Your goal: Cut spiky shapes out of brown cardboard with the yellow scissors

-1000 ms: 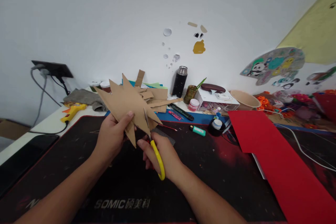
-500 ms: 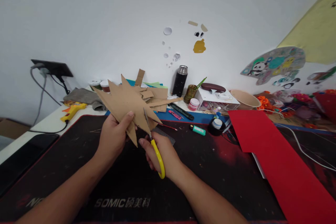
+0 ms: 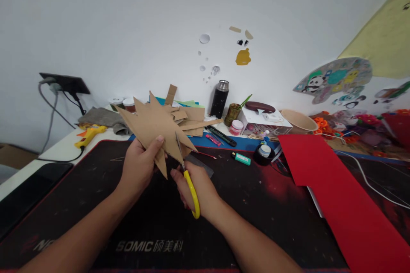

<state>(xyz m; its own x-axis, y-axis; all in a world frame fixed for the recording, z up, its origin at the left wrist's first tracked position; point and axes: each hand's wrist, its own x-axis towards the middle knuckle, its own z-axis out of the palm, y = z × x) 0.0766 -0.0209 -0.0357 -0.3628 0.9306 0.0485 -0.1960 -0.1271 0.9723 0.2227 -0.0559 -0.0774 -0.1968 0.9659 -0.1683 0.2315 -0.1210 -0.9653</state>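
Note:
My left hand (image 3: 142, 160) pinches a spiky, star-like piece of cardboard (image 3: 156, 123), thumb on its face and fingers behind. Yellow-handled scissors (image 3: 193, 194) are gripped in my right hand (image 3: 200, 183). Their blades lie against the cardboard's right side, pointing up between two of its points. The cardboard is held above the dark desk mat (image 3: 144, 217). My left fingers are mostly hidden behind the piece, and the right fingers partly hide the scissors' handles.
Cardboard scraps (image 3: 194, 119) lie behind the held piece. A black flask (image 3: 220, 100), a utility knife (image 3: 222, 135) and a teal lighter (image 3: 241, 158) are further right. Red sheet material (image 3: 336, 192) covers the right side. On the left are a yellow glue gun (image 3: 91, 135) and a black phone-like slab (image 3: 32, 192).
Almost nothing differs. The cardboard's upper left points have shifted very slightly right, and the scissors' handle has moved a touch left; both hands keep their hold.

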